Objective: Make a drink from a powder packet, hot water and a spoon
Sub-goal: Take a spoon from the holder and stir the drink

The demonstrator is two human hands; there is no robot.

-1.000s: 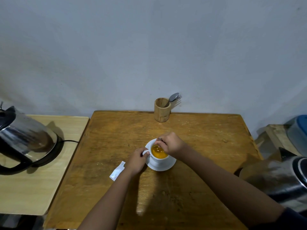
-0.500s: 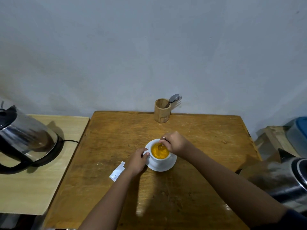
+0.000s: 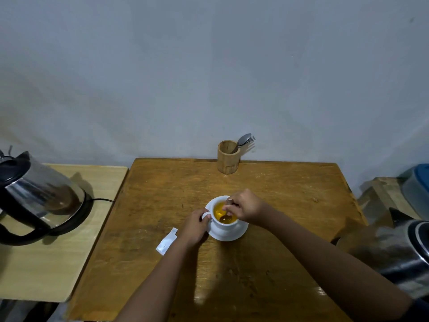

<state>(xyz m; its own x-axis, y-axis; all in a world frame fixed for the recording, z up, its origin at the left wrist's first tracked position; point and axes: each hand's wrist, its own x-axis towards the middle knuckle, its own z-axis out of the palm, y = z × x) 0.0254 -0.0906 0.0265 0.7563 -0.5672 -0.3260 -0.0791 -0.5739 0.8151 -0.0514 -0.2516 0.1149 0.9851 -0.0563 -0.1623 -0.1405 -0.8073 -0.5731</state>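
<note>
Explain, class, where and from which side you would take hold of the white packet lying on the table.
Pinch the white packet at its near, lower end, coming from the left. It lies flat on the wooden table, slanting up toward the left hand, whose wrist crowds its far end, probably leaving the left side free. Being thin and flat, it likely needs one edge lifted first.

Dim, bluish indoor light, low contrast overall. Glare patch on the wooden table [image 3: 290, 182] near the bottom centre, between the forearms. Utensil holder [image 3: 228, 157] throws a faint shadow to the right on the wall [image 3: 209, 66]; the kettle [image 3: 39, 196] at left shadows to the right too. Wide-angle bending at the edges: kettle and the metal object [image 3: 399, 252] at right stretched and soft. Centre reasonably sharp, slightly noisy.
</note>
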